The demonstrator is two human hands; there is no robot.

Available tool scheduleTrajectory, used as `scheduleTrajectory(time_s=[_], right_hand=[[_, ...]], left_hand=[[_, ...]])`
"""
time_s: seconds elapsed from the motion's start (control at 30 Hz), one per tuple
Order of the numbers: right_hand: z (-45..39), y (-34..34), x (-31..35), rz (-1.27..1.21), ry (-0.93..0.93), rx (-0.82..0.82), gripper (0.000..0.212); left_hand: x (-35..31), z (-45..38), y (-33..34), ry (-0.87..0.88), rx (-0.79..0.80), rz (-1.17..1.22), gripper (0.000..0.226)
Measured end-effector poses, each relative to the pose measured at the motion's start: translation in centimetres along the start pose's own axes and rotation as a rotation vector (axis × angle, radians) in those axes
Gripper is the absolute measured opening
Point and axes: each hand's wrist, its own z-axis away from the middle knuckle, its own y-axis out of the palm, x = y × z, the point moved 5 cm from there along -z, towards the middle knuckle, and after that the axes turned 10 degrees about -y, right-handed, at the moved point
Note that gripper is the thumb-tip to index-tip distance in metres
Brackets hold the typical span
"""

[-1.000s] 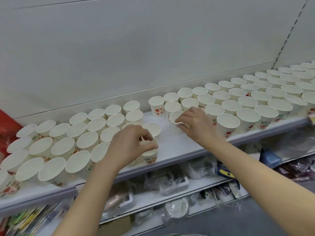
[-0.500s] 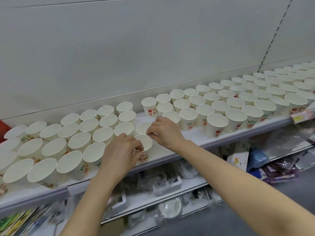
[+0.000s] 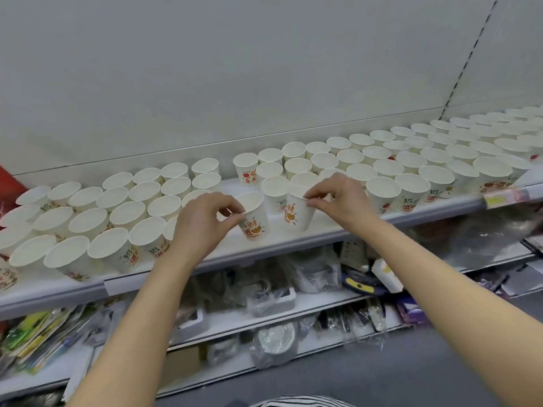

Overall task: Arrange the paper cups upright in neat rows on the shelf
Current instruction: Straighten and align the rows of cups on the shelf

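Many white paper cups with red and green print stand upright in rows along a white shelf point(image 3: 293, 245). One block of cups point(image 3: 88, 218) fills the left part, another block point(image 3: 411, 160) the right. In the gap between them my left hand point(image 3: 202, 224) pinches the rim of one cup point(image 3: 254, 218). My right hand point(image 3: 338, 198) pinches the rim of a second cup point(image 3: 298, 210) just to the right. Both cups are slightly tilted near the shelf's front edge.
A lone cup point(image 3: 246, 171) stands at the back of the gap by the white back panel point(image 3: 264, 69). Lower shelves point(image 3: 264, 315) hold plastic-wrapped goods and packets. A price tag point(image 3: 499, 198) sits on the shelf edge at right. A red object point(image 3: 8, 186) is at far left.
Both hands have moved rightward along the shelf. Each now pinches a cup near the front edge, where earlier they handled cups beside the left block.
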Motion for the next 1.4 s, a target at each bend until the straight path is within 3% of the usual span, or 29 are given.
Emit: scheduleTrajectory(time_s=[0.13, 0.3, 0.4, 0.7, 0.87, 1.03, 1.17, 1.4], right_hand=[[1.5, -0.4, -1.5, 0.140, -0.095, 0.068, 0.007], [1.8, -1.0, -2.2, 0.363, -0.385, 0.117, 0.006], [1.8, -1.6, -3.0, 0.418, -0.458, 0.103, 0.008], [1.5, -0.1, -4.0, 0.467, -0.410, 0.171, 0.023], [2.0, -0.2, -3.6, 0.348, -0.450, 0.097, 0.026], [1.5, 0.7, -3.4, 0.348, -0.402, 0.108, 0.015], [1.0, 1.1, -3.7, 0.380, -0.301, 0.225, 0.008], [1.1, 0.6, -4.5, 0.335, -0.246, 0.235, 0.006]], left_hand=[[-1.0, 0.0, 1.6, -0.050, 0.024, -0.015, 0.007], [-1.8, -0.8, 3.2, -0.064, 0.037, -0.077, 0.005], [-3.0, -1.3, 4.3, -0.050, 0.035, -0.110, 0.004], [-3.8, -1.9, 7.2, -0.084, 0.035, -0.237, 0.009], [-3.7, -1.7, 7.3, -0.018, 0.084, -0.220, 0.025], [-2.9, -2.1, 6.6, -0.019, 0.075, -0.343, 0.021], [-2.9, -2.6, 6.7, -0.030, 0.062, -0.445, 0.010], [-4.6, -2.5, 8.4, 0.004, 0.050, -0.347, 0.016]])
